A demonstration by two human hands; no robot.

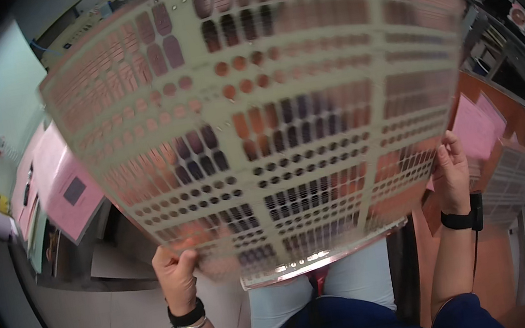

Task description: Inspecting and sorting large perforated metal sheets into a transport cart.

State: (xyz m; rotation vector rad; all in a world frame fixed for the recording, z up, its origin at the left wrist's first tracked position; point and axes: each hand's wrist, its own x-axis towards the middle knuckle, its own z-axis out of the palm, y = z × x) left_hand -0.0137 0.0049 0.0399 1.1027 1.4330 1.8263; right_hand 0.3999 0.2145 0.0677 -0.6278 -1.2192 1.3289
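Observation:
A large thin panel (287, 38), pale grey-green with rows of oval and round shapes in coppery and dark tones, fills the upper middle of the head view. It is held up in front of me, tilted, and its far right part is smeared by motion. My left hand (177, 274) grips its lower left edge, fingers curled and thumb on top. My right hand (452, 178) pinches the right edge, a little higher. Black bands are on both wrists. Part of my lap shows below the panel's near edge.
To the left, pink sheets (68, 195) lie on a work surface, with a dark pen (27, 190) beside them. On the right are more pink sheets (477, 130), a brown board (511, 107) and another patterned panel (513, 183). Racks and equipment stand farther back.

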